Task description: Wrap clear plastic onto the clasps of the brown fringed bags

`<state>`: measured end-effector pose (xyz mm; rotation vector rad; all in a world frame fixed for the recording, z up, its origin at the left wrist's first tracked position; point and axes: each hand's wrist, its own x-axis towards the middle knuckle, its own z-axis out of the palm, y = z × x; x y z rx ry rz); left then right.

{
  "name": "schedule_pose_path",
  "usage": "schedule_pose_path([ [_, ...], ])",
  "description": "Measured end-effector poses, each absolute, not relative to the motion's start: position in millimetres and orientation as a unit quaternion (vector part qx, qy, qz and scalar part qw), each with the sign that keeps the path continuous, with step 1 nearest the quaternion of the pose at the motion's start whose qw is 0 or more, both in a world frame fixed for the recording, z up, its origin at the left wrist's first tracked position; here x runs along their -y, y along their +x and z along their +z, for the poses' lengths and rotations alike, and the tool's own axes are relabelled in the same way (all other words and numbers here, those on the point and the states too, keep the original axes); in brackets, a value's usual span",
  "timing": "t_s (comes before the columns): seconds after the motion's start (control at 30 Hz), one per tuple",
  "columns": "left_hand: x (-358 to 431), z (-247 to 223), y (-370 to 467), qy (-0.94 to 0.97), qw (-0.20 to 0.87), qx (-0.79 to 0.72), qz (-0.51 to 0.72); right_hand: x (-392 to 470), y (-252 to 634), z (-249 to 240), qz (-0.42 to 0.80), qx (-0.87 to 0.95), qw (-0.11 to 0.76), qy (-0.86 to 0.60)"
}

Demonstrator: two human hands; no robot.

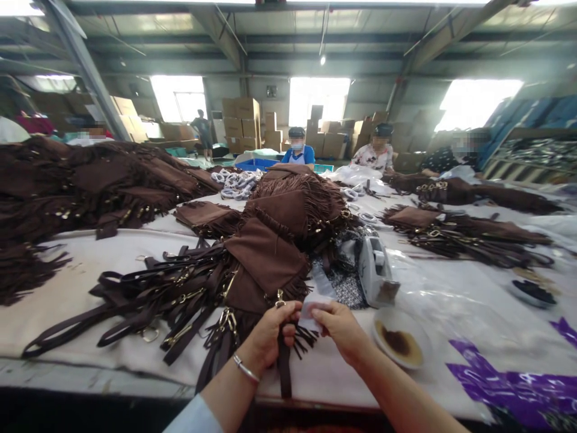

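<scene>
Your left hand (268, 334) grips the strap (285, 370); right (340, 328) pinches the white slip (311, 307). Brown bag (265, 255), just beyond both hands, looks light, floppy; best held by its body, not fringe.

You see this from your own head, the camera close above the near edge of the table (90, 258), looking forward across the top and somewhat down. That near edge slants low through the frame, dropping a little toward your right. Your left hand (273, 334) and right hand (340, 331) lie below the middle, close to the lens, with your forearms coming in from the bottom. The view is wide enough that the table runs out of it on both sides. Past the table's far edge it reaches well back to the windows (320, 102) and up to the roof (162, 24).
</scene>
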<state>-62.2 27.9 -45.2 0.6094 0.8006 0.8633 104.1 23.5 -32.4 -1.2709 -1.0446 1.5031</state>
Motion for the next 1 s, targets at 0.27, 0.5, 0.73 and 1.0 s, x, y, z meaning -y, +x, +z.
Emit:
schedule_pose_path([
  [0.27, -31.2, -52.3, -48.1, 0.363, 0.697, -0.45, 0.424, -17.9, 114.9, -38.9, 0.571, 0.491, 0.357, -0.552],
  [0.5, 1.2, -38.3, -47.9, 0.297, 0.744, -0.481, 0.357, -23.5, 123.7, -48.0, 0.575, 0.402, 0.44, -0.561],
  [0.73, 30.8, -42.4, -67.6, 0.442, 0.552, -0.54, 0.457, -15.4, 122.6, -53.2, 0.676, 0.248, 0.488, -0.493],
  [1.0, 20.4, -32.9, -59.7, 0.402, 0.579, -0.568, 0.425, -12.0, 118.1, -51.4, 0.684, 0.25, 0.495, -0.474],
])
